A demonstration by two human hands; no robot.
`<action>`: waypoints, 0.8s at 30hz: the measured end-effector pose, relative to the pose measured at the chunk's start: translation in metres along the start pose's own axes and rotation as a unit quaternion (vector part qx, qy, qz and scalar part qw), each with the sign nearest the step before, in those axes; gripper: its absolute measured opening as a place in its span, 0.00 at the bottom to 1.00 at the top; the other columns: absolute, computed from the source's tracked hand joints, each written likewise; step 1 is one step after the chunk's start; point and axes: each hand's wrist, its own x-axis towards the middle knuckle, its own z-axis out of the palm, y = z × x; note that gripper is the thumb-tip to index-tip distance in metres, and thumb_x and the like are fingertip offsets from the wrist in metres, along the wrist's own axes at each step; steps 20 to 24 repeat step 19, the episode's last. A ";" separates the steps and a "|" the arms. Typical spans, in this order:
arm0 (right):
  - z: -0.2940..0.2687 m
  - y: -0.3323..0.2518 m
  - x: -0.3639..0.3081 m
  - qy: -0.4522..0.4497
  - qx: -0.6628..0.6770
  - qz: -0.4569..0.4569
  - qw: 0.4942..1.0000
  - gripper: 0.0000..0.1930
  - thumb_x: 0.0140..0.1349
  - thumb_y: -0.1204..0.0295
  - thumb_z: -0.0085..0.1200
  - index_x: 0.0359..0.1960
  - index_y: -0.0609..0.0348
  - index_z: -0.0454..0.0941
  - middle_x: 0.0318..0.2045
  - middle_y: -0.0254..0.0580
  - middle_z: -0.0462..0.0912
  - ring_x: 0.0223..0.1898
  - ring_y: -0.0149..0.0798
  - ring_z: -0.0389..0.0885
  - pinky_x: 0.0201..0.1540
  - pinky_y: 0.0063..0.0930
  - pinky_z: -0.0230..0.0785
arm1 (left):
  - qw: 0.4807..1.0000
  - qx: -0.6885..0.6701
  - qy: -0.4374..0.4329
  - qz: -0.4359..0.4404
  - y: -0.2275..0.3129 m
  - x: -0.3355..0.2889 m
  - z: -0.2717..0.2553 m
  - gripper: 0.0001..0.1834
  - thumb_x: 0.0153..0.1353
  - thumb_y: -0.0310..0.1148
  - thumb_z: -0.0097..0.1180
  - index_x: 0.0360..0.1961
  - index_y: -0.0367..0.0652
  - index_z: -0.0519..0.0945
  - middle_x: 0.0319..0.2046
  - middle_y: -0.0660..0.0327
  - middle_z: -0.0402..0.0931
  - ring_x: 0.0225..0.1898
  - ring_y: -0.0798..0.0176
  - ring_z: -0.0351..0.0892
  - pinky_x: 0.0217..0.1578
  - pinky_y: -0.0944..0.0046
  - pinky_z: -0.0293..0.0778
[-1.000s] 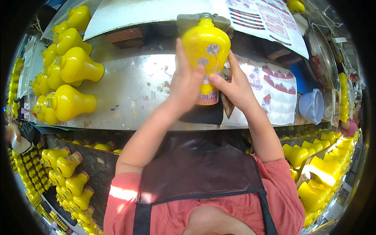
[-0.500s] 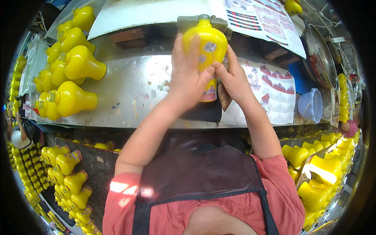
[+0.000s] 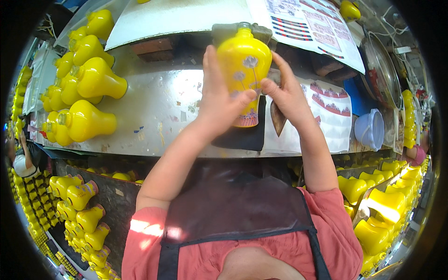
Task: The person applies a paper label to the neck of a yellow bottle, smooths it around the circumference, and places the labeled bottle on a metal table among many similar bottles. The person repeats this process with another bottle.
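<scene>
A glossy yellow bottle (image 3: 243, 52) lies with its neck pointing away from me, the neck on a grey rest (image 3: 226, 32). Grey flower decals with thin stems sit on its body, and a patterned reddish band circles its narrow base. My left hand (image 3: 218, 95) holds its left side, fingers along the edge and thumb across the lower front. Around the right side my right hand (image 3: 291, 95) curls, its thumb on the front near the flower stems. Beneath the base is a black pad (image 3: 242, 140). A brown pointed piece (image 3: 278, 120) lies beside my right wrist.
Several plain yellow bottles (image 3: 100, 78) lie at the left of the metal table (image 3: 154, 102). Decal sheets (image 3: 333, 126) are at the right, near a pale blue bucket (image 3: 369, 129). A white board (image 3: 172, 18) rests on bricks (image 3: 154, 49) behind. More bottles (image 3: 387, 198) stand low on both sides.
The bottle has turned slightly, so more of the flower stems shows. Both hands have shifted a little lower and wider, and my right thumb has moved right, away from my left thumb.
</scene>
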 end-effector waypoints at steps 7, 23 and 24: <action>0.002 -0.003 0.020 0.021 0.009 -0.028 0.999 0.38 0.67 0.51 0.60 0.75 0.52 0.64 0.32 0.42 0.84 0.27 0.28 0.82 0.32 0.23 0.73 | 0.995 -0.062 -0.057 -0.057 0.009 0.000 -0.002 0.61 0.63 0.41 0.66 0.79 0.34 0.31 0.75 0.34 0.47 0.75 0.35 0.56 0.73 0.49 0.58; 0.002 0.006 0.030 0.025 0.078 -0.011 0.997 0.34 0.68 0.52 0.61 0.71 0.53 0.71 0.60 0.50 0.82 0.60 0.40 0.80 0.63 0.30 0.70 | 0.992 0.123 -0.013 0.028 0.012 0.033 -0.013 0.58 0.58 0.51 0.70 0.80 0.44 0.46 0.75 0.36 0.49 0.76 0.33 0.51 0.74 0.45 0.55; 0.002 0.006 0.030 0.025 0.078 -0.011 0.997 0.34 0.68 0.52 0.61 0.71 0.53 0.71 0.60 0.50 0.82 0.60 0.40 0.80 0.63 0.30 0.70 | 0.992 0.123 -0.013 0.028 0.012 0.033 -0.013 0.58 0.58 0.51 0.70 0.80 0.44 0.46 0.75 0.36 0.49 0.76 0.33 0.51 0.74 0.45 0.55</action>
